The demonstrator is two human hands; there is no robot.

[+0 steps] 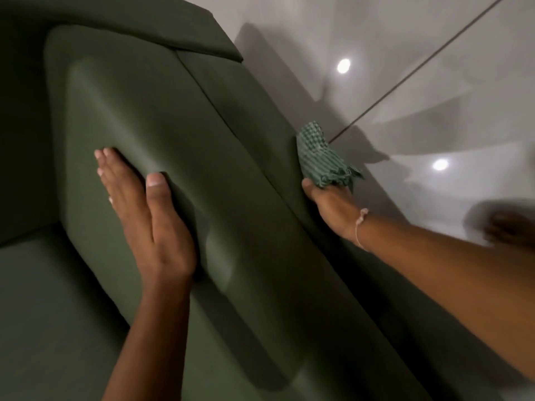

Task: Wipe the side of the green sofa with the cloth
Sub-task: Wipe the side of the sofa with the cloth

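I find no lettering, labels, brand marks or numbers to read anywhere: the green sofa is plain fabric, the cloth carries only a woven check pattern, and the glossy floor is bare of signs.

The glossy pale tiled floor (one dark grout line) carries the green sofa — nothing else.

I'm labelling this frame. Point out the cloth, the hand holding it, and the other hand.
cloth (320, 157): head view, on the checked middle fold.
right hand (330, 202): head view, on the back of the hand.
left hand (150, 215): head view, on the back of the hand.
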